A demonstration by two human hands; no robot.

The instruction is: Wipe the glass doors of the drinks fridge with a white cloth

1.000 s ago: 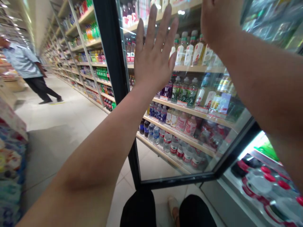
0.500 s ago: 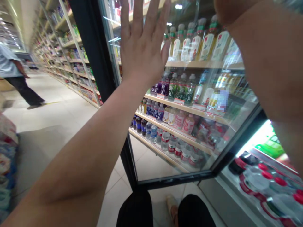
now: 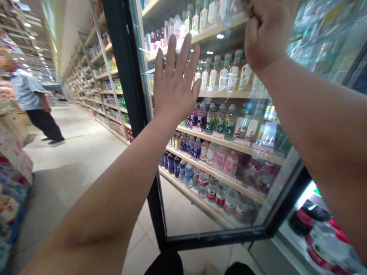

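My left hand (image 3: 176, 84) is spread flat, palm forward, against the glass door (image 3: 189, 217) of a drinks cooler; its fingers are apart and hold nothing. Higher and to the right, my right hand (image 3: 269, 34) is closed in front of the glass. A small dark bit shows at its fingers, too unclear to name. The door has a black frame (image 3: 123, 57) and stands partly open. Through or in the glass appear shelves of bottles, among them green-labelled bottles (image 3: 220, 120) and clear water bottles (image 3: 203, 185). Both forearms cross the view.
Inside the cooler at lower right are red-capped bottles (image 3: 329, 240). On the left a person in a light blue shirt (image 3: 27, 89) walks along the aisle (image 3: 77, 152). Long stocked shelves (image 3: 97, 76) line it. Stacked packaged goods (image 3: 14, 183) stand close by on the left.
The view has tilted up, so both hands sit lower in it and my right hand now shows more fully. My left hand stays flat on the glass. Less of the cooler's inside shows at lower right.
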